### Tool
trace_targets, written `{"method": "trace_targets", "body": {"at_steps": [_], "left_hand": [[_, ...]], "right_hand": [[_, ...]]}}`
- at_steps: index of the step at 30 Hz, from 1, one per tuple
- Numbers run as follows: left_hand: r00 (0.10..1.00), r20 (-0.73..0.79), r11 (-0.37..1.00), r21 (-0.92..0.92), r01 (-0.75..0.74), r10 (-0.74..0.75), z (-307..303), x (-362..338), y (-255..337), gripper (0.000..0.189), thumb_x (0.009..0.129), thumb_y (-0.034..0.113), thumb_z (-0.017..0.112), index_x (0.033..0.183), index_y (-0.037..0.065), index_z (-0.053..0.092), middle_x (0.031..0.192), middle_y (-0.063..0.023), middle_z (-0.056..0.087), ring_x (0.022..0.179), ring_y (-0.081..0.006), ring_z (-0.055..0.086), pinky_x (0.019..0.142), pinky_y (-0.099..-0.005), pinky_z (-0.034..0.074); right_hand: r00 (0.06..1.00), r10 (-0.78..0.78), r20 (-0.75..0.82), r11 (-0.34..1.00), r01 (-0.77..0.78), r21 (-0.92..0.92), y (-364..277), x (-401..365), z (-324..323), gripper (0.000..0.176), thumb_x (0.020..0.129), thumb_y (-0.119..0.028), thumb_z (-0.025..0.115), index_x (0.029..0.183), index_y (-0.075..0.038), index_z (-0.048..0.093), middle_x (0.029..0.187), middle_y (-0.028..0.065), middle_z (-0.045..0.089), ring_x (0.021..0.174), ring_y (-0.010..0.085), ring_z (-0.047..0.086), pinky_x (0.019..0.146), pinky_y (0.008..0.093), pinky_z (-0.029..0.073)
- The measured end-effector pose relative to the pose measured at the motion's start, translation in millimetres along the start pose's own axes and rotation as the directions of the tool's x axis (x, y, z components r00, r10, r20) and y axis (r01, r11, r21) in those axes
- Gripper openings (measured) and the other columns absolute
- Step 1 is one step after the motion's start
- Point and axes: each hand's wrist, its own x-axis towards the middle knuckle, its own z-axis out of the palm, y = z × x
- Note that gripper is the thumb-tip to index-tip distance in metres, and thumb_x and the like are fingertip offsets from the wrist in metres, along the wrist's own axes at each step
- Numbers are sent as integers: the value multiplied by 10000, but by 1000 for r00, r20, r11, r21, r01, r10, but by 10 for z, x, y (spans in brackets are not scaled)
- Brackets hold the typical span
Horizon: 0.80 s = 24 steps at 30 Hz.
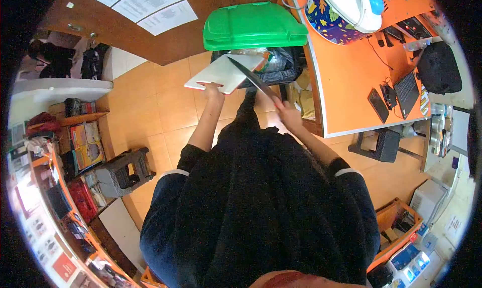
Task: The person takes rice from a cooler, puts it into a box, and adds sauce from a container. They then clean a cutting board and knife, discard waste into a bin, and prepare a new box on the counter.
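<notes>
- Two hands are working apart: the left hand (213, 89) is gripping one cutting board (216, 71), the right hand (289, 115) one knife (252, 78).
- The board is tilting over one open bin (292, 74) with one green lid (255, 27), hiding some of its contents.
- The right hand is covering most of the knife's handle; blur is obscuring its fingers.
- The blade is pointing forward-left, its long axis running diagonally, its tip overlapping the board in view.
</notes>
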Motion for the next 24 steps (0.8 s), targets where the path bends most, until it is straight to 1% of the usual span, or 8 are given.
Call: {"method": "trace_targets", "body": {"at_steps": [6, 7, 10, 13, 15, 21, 23, 24], "left_hand": [[991, 80, 990, 87, -115, 109, 28, 84, 91, 408, 762, 26, 408, 1148, 23, 275, 980, -126, 452, 728, -212, 511, 446, -286, 446], [991, 90, 989, 92, -112, 103, 115, -113, 207, 408, 762, 26, 408, 1148, 23, 275, 980, -126, 452, 728, -212, 511, 446, -286, 446], [970, 136, 931, 283, -231, 200, 249, -447, 340, 630, 632, -107, 357, 1211, 102, 225, 997, -116, 410, 790, -197, 485, 498, -267, 450], [988, 21, 967, 204, -153, 152, 101, -364, 229, 628, 627, -113, 372, 1209, 76, 231, 980, -120, 426, 742, -190, 497, 442, -257, 437], [959, 145, 948, 176, -266, 243, 40, -404, 283, 648, 636, -108, 415, 1201, 39, 136, 1066, -149, 379, 812, -230, 494, 454, -255, 458], [976, 110, 949, 234, -211, 190, 47, -538, 335, 667, 652, -65, 425, 1233, 42, 116, 1094, -170, 364, 814, -240, 490, 508, -271, 451], [953, 293, 977, 171, -125, 71, -369, 124, -30, 651, 660, -70, 403, 1237, 32, 119, 1082, -138, 381, 810, -226, 482, 517, -270, 451], [961, 239, 972, 155, -178, 138, -238, -76, 2, 623, 708, 24, 403, 1249, 35, 93, 1129, -159, 347, 825, -232, 477, 571, -297, 449]], "right_hand": [[999, -4, 40, 999, 3, 33, 519, -599, -458, 356, 776, -279, 455, 1123, -226, 399, 721, 122, 541, 579, 269, 552, 457, 380, 443], [975, -32, 222, 998, 20, 54, 362, -480, -716, 321, 779, -283, 444, 1090, -208, 428, 738, 130, 543, 585, 282, 553, 478, 395, 444], [967, -68, 244, 998, 69, 3, 212, -168, -779, 268, 774, -253, 446, 1032, -181, 451, 764, 143, 550, 583, 303, 551, 488, 401, 443], [923, 118, 366, 985, -62, -162, 842, 334, -149, 230, 765, -202, 441, 990, -159, 436, 710, 177, 552, 632, 350, 548, 525, 428, 439], [922, 170, 349, 969, -92, -228, 1045, 459, 17, 236, 760, -195, 442, 992, -155, 424, 693, 188, 554, 644, 362, 547, 540, 437, 438], [935, 252, 249, 953, -284, 102, 313, 642, -479, 234, 742, -239, 463, 942, -119, 480, 811, 209, 551, 750, 340, 544, 675, 430, 420], [914, -44, 402, 993, -3, 116, 324, 722, -410, 312, 742, -316, 471, 955, -89, 445, 798, 224, 545, 770, 363, 528, 684, 449, 407], [929, 4, 369, 988, -62, 144, 279, 717, -453, 310, 739, -313, 469, 952, -88, 444, 797, 220, 547, 770, 362, 529, 681, 448, 409]]}}
